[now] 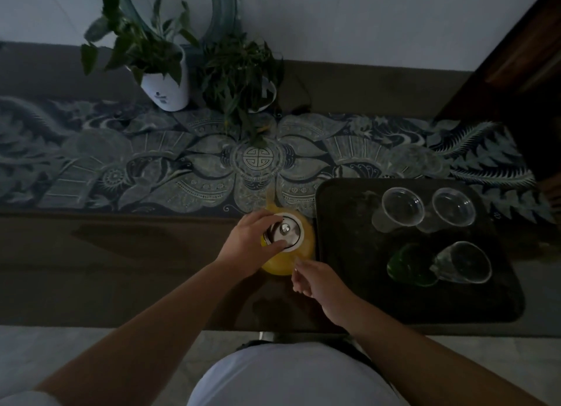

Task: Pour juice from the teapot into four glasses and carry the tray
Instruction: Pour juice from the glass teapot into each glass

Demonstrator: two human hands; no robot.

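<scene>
Dimly, a dark desk (pixel 121 253) is seen from above, crossed by a patterned blue-grey runner (pixel 151 168). At its far edge two leafy plants are set: one in a white pot (pixel 167 86), the other (pixel 239 74) just beside it, its leaves drooping onto the runner.

At the right a black tray (pixel 343 253) with rounded corners is laid, its far edge overlapping the runner. Four glasses are carried on it: two clear ones (pixel 402 206) (pixel 453 209) side by side at the back, a green one (pixel 409 264) and a clear one (pixel 467 263) touching at the front. All four look empty. Nothing is placed between the tray and the teapot (pixel 285 241), which is stood just left of the tray, on the desk's bare near strip with its spout reaching over the runner's edge. Its round glass body is filled with yellow juice and topped by a shiny metal lid (pixel 287 231).

The left hand (pixel 255 238) is extended from the lower left and laid over the lid's left side, the fingers (pixel 273 247) curled about its rim. The right hand (pixel 315 279) is brought in from the lower right to the teapot's near side, at the handle; its fingers are bent inward, but whether the handle is gripped cannot be told.
</scene>
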